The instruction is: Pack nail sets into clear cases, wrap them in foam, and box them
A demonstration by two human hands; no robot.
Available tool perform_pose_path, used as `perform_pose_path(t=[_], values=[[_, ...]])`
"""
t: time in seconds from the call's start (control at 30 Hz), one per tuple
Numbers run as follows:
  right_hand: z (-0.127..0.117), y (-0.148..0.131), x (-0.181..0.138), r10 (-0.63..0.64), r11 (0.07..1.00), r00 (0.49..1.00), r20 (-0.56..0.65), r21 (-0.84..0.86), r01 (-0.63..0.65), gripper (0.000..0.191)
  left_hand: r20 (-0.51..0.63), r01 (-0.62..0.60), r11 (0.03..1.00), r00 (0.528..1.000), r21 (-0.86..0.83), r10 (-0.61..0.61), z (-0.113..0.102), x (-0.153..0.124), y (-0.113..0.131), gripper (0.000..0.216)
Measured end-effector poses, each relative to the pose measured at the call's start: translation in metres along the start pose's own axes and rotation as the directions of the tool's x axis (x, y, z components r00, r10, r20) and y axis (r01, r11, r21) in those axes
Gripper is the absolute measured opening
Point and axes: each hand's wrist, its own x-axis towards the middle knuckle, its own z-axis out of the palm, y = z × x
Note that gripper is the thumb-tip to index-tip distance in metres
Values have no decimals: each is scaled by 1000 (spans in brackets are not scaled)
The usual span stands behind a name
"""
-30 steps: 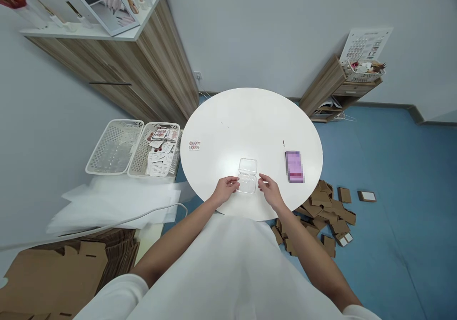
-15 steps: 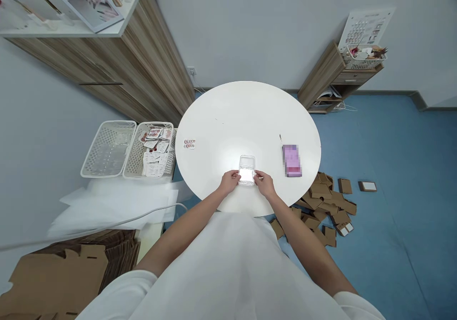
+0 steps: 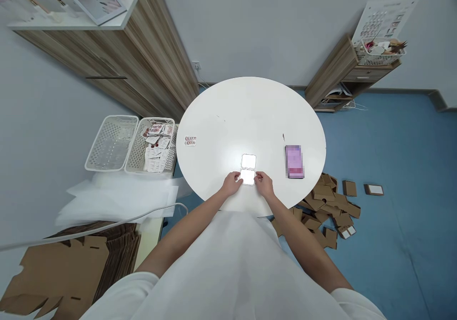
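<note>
A small clear hinged plastic box (image 3: 248, 162) lies open on the white oval table (image 3: 250, 110), near the edge closest to me. Its lid leans away from me, and both halves look bright white. My left hand (image 3: 231, 184) grips the left side of the lower half between thumb and fingers. On the opposite side, my right hand (image 3: 264, 184) pinches the right edge. Farther left on the table is a small card with rows of reddish press-on nails (image 3: 190, 141). To the right rests a purple pixelated phone-like object (image 3: 294, 161), with a small dark thin item (image 3: 283, 137) above it.
Left of the table stand two white baskets, one (image 3: 113, 141) see-through and one (image 3: 133, 158) filled with printed cards. White foam sheets (image 3: 117, 196) and stacked flat cardboard (image 3: 64, 272) lie below them. Folded brown boxes (image 3: 323, 194) cover the floor at right. Cabinets stand behind.
The box's lid has swung farther back and lies flatter, now showing bright white. Both hands stay at the box's sides. The whole view has shifted slightly.
</note>
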Motion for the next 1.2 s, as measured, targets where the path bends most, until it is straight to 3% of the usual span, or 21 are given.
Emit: perform_pose_path(t=[0.2,0.3,0.43,0.6,0.97,1.2], values=[[-1,5,-11,-16,997,1000,-13,-74,15,39,-20,-35,997,999,68,36,1,-5,-7,47],[-5,12,-21,26,999,1000,-12,-27,-26,41,-26,-29,999,999,40,30,-3,-10,-12,46],[-11,15,-25,109,991,993,33,70,-111,42,-11,5,1000,1000,-3,-6,-7,-13,-17,46],[-12,7,-18,170,982,976,134,65,-179,48,-3,39,999,999,-9,-39,-1,-10,-13,46],[-12,11,-8,72,996,982,177,42,-81,41,29,-66,990,998,123,63,8,-11,-3,36],[-14,11,-6,60,998,973,224,-3,-61,45,-69,-12,996,997,91,19,10,-11,-9,42]])
